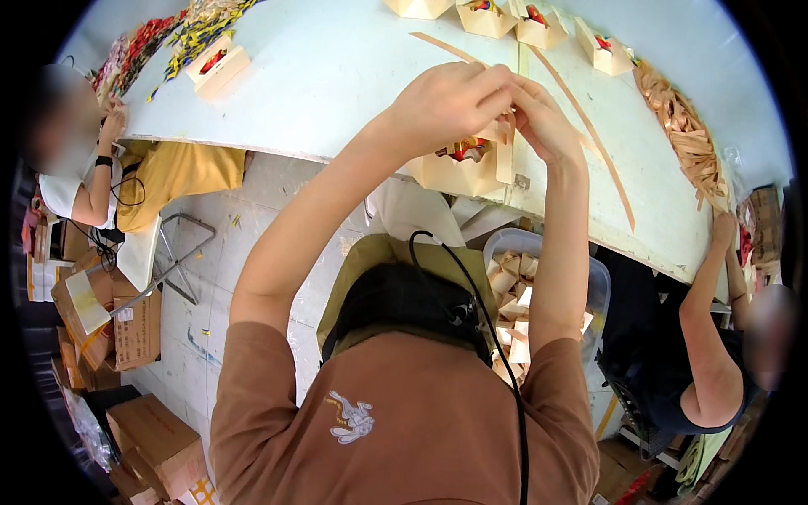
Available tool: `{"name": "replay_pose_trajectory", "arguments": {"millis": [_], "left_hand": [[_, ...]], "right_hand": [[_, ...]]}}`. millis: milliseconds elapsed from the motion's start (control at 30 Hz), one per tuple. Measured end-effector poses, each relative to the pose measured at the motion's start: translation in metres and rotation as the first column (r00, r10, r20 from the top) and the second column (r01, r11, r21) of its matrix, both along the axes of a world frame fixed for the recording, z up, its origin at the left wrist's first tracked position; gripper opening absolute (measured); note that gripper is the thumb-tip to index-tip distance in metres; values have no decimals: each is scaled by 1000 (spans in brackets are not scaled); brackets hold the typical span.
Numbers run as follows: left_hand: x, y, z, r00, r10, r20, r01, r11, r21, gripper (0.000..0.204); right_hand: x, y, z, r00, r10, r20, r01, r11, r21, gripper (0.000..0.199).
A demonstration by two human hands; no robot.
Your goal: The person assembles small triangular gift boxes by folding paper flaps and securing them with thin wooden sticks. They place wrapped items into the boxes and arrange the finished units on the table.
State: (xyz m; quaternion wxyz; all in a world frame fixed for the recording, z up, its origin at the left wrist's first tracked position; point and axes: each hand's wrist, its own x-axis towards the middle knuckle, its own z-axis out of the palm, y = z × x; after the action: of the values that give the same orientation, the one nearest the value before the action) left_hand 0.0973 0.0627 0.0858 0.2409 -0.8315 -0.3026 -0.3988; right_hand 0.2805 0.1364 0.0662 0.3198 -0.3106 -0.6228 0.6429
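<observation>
A small cream paper box (454, 178) stands at the table's near edge, with a red and yellow item (467, 149) showing in its open top. Just above it my two hands meet, fingertips touching. A flat tan ribbon (587, 124) passes through them; one end stretches to the far left and the other runs right along the tabletop. My left hand (448, 105) is closed in a pinch on the ribbon. My right hand (545, 120) pinches it too, beside the box's right side. My fingers hide the spot where the ribbon crosses itself.
Several filled boxes (541, 29) line the table's (320, 80) far side; another box (220, 71) sits left. Tan ribbons (680, 122) lie heaped right, colourful strips (202, 34) far left. A plastic tub (599, 290) of cream pieces stands below. Co-workers sit at both ends.
</observation>
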Motion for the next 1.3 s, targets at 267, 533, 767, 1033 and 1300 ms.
{"name": "replay_pose_trajectory", "arguments": {"millis": [267,533,767,1033,1300], "left_hand": [[-36,-12,-73,-225,225,948,829,555,65,9],[-16,-35,-52,668,449,593,437,409,-801,35],[-26,-28,-45,779,440,447,369,254,-894,42],[-4,-43,-50,795,413,445,271,415,-869,33],[-11,-40,-60,665,393,635,561,298,-772,20]], "right_hand": [[29,14,-75,629,-103,-771,139,990,-20,8],[6,-83,-57,911,-401,-93,388,762,519,51],[5,-99,-55,856,-508,97,394,762,513,44],[-1,-123,-38,930,-303,207,125,794,595,96],[4,-97,-70,967,-221,128,83,747,660,103]]}}
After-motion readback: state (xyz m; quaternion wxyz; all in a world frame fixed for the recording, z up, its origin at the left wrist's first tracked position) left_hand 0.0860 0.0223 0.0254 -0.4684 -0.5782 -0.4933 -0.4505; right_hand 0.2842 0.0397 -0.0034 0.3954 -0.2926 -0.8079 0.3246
